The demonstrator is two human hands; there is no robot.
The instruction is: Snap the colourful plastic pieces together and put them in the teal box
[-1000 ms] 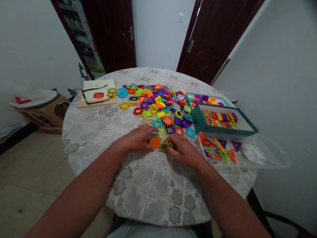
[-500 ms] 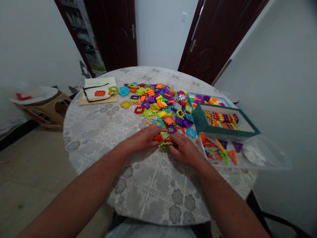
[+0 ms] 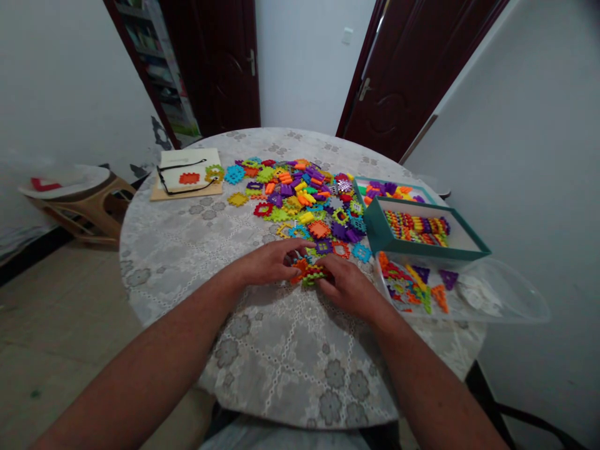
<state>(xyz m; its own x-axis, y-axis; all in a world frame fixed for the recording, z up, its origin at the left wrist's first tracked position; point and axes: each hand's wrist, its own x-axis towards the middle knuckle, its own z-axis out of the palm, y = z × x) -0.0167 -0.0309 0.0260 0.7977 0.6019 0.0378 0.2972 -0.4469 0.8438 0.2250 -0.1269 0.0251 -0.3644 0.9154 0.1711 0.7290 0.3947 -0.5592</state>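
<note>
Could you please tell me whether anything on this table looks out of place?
Two toothed pieces look stray: a red-orange one lies on the pale pad at the left, a yellow-green one at its right edge, beside a black, glasses-like frame. Similar pieces lie together in the heap. Nothing else clearly stands out.

Left hand (image 3: pixel 270 261) and right hand (image 3: pixel 350 282) nearly meet — fingers bent.

Orange piece (image 3: pixel 301 267) seemingly part-hidden, doors (image 3: pixel 210 69) cropped
</note>
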